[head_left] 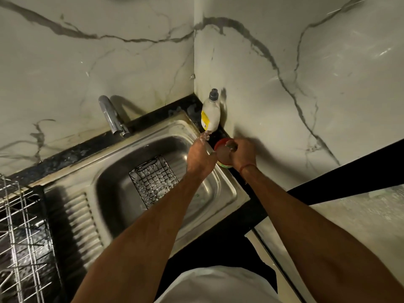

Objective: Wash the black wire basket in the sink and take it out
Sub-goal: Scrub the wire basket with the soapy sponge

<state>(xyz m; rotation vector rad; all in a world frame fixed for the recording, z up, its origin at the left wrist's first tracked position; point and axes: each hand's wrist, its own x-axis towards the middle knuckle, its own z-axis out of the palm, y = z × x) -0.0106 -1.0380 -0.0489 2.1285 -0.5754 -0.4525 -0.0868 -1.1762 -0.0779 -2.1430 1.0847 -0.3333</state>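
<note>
The black wire basket [153, 180] lies in the steel sink [227, 189], wet and foamy, with neither hand touching it. Both hands are at the sink's far right corner, over a small red-rimmed tub [219, 153] on the black counter. My left hand [200, 155] is beside the tub with wet, soapy fingers stretched toward the wall; they are blurred. My right hand [243, 154] is curled over the tub's top and pinches a small greyish scrub pad [231, 146] there.
A white dish-soap bottle [211, 112] stands in the wall corner just behind the tub. The chrome tap [111, 117] rises at the sink's back edge. A wire dish rack [19, 226] sits on the left, beyond the ribbed drainboard [85, 221].
</note>
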